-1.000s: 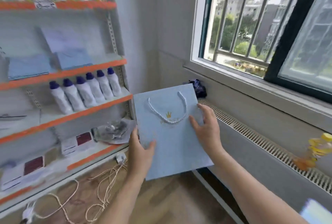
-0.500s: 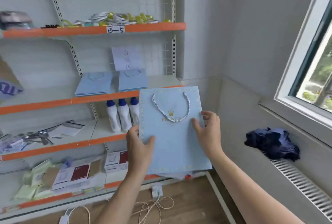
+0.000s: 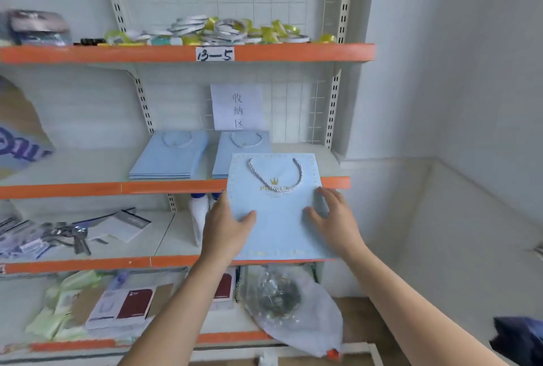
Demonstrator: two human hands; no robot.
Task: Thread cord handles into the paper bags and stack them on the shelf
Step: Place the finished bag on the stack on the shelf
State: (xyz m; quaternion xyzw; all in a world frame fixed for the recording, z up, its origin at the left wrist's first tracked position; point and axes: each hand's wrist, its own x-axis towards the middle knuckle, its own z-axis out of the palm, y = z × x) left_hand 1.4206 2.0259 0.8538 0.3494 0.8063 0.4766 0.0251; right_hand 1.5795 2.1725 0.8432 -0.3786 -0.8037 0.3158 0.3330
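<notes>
Here the paper bag [image 3: 279,213] sits gripped between left hand [image 3: 224,227] and right hand [image 3: 335,218].

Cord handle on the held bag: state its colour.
White-and-grey twisted cord handle, clearest in the head view.

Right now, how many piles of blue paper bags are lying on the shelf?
2. The left pile and the right pile lie side by side under the paper sign. The held bag covers part of the right pile.
</notes>
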